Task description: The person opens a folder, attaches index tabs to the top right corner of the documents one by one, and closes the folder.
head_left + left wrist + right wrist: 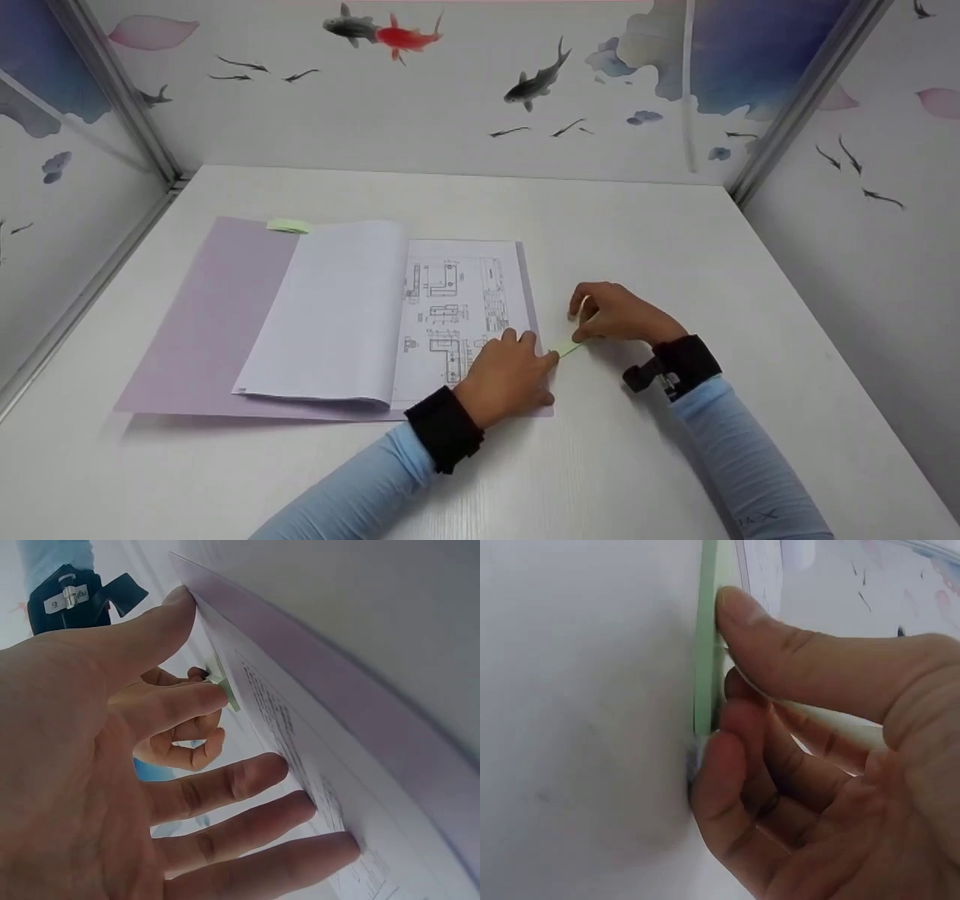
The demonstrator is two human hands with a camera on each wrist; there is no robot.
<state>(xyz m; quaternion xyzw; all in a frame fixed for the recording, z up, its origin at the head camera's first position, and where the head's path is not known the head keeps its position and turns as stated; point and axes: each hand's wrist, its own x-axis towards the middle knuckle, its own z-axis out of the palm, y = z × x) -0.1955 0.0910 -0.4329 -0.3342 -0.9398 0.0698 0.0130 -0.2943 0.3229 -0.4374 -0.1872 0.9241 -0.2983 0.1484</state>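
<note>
A lilac folder (202, 322) lies spread on the table with its white pages (330, 307) turned over to the left, baring a sheet of technical drawings (491, 289). My left hand (506, 379) rests on the lower right of that sheet, its fingers spread and fairly straight, the index fingertip at a light green sticky note pad (568, 350). Just right of the folder, my right hand (619, 315) pinches the pad, thumb on its face in the right wrist view and the other fingers curled at its end. Part of the pad is hidden by the fingers.
Another green sticky note (287, 226) sits at the folder's top edge, left of the turned pages. The white table (750, 322) is bounded by printed panels (450, 97) at the back and sides, with metal posts (810, 97) at the corners.
</note>
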